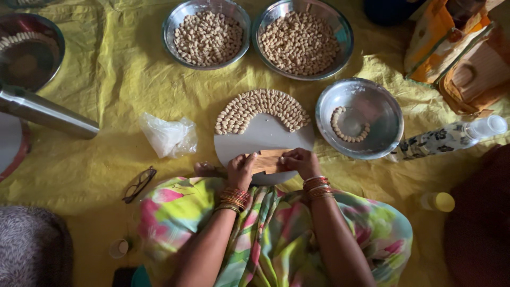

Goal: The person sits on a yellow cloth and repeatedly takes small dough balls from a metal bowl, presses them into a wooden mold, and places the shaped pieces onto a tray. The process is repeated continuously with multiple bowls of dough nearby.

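Seen from the head camera, looking straight down:
Left hand point(241, 169): closed on the left end of a ridged wooden block point(268, 160).
Right hand point(300, 161): closed on the block's right end, fingers curled over its top edge.
Block's long axis: left to right, spanning the gap between both hands; neither hand nearer, each touching one end.
Block's place: on the near edge of a round grey board point(265, 139), just in front of the lap.
Shaped pieces: small pale shell-like pieces point(261, 106) packed in an arc along the board's far rim, straight ahead of the hands, apart from the block; too many to count.
Full steel bowls: two, side by side at the far edge point(206, 36) point(301, 37), heaped with the same pieces.
Nearly bare steel bowl point(360, 118): one, right of the board, holding a short curved row of pieces.
Bottle point(446, 139): one, lying on its side, right of that bowl.
Spectacles point(139, 184): one pair, on the yellow sheet point(106, 106), left of the lap.
Crumpled plastic bag point(169, 136): one, left of the board.
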